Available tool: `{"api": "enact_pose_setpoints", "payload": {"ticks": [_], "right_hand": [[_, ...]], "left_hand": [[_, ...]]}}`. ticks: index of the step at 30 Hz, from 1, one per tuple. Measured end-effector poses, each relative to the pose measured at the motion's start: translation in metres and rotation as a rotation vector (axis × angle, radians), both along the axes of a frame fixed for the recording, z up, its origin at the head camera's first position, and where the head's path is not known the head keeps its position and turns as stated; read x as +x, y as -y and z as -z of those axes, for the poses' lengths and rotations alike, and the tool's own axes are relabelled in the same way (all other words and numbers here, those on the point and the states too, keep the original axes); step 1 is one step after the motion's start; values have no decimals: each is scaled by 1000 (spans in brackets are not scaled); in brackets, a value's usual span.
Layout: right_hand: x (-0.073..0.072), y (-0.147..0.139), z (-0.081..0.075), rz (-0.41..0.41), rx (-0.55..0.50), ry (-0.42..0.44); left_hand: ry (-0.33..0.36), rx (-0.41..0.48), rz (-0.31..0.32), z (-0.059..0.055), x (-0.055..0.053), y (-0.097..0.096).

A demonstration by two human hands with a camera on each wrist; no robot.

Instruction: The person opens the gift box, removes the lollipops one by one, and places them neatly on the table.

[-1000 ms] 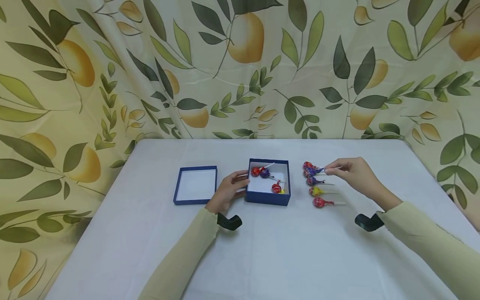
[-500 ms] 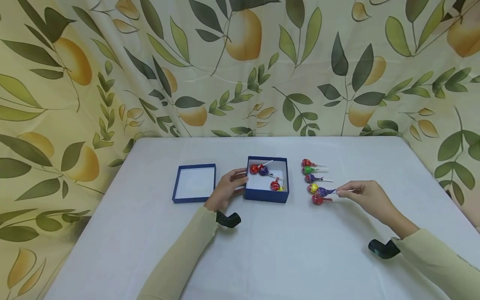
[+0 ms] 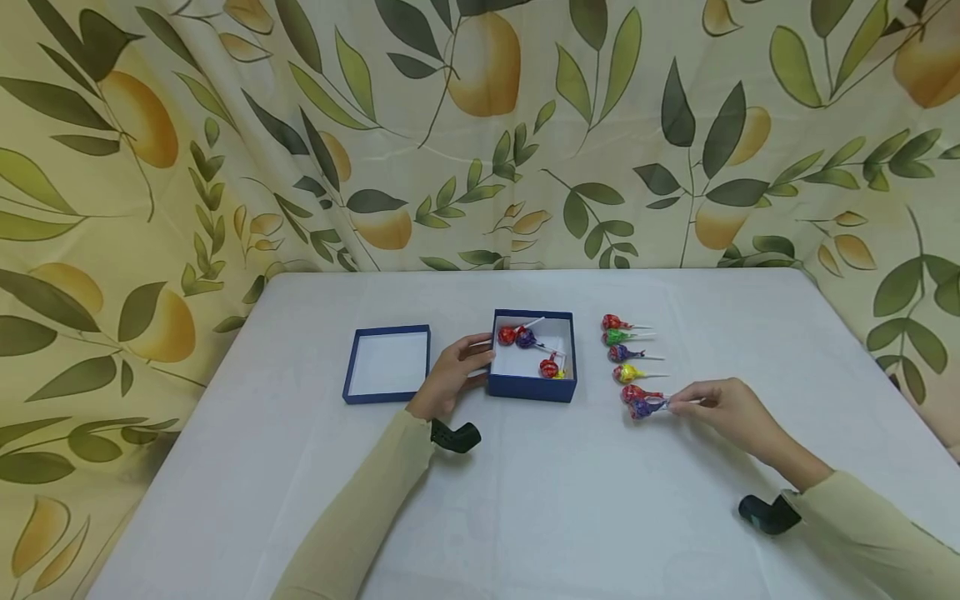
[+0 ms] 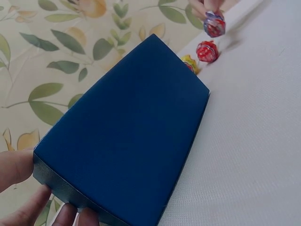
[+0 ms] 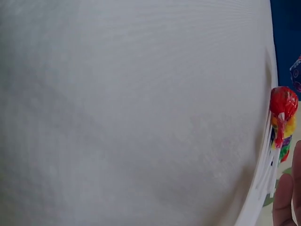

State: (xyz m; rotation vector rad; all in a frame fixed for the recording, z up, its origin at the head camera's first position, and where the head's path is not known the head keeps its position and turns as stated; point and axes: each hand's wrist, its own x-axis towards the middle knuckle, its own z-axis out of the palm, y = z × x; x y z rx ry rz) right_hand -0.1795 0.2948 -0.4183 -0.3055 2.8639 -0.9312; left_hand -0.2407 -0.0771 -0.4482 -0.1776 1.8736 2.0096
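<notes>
My right hand (image 3: 738,417) pinches a purple-wrapped lollipop (image 3: 643,409) by its stick, candy end pointing left. That candy overlaps the nearest red lollipop (image 3: 632,393) of a row on the table; in the left wrist view the held lollipop (image 4: 215,24) shows above the red one (image 4: 207,52). On the left side of an uncovered blue box (image 3: 531,388), my left hand (image 3: 450,377) rests its fingertips against the wall. Inside the box lie two red lollipops (image 3: 507,335), a purple one (image 3: 526,338) and a partly hidden yellow one (image 3: 560,374).
Beyond the nearest red lollipop, the row runs back through yellow (image 3: 627,373), purple (image 3: 621,353), green (image 3: 615,337) and red (image 3: 613,322) ones, sticks pointing right. A shallow blue-rimmed lid (image 3: 390,362) lies left of the box on the white-covered table (image 3: 555,500). A fruit-patterned curtain (image 3: 480,192) hangs behind.
My right hand has carried the purple lollipop from the far end of the row toward its near end, past the yellow one. My left hand stays at the box.
</notes>
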Motion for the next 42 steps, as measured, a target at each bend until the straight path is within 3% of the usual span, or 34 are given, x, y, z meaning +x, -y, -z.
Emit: {"api": "enact_pose_setpoints", "payload": {"ticks": [8, 29, 42], "right_hand": [[0, 0, 6, -16, 29, 31], [-6, -1, 15, -45, 63, 75], [-4, -2, 13, -84, 64, 33]], "left_hand": [[13, 5, 17, 0, 1, -2], [25, -24, -15, -3, 0, 0], [16, -8, 2, -7, 3, 0]]}}
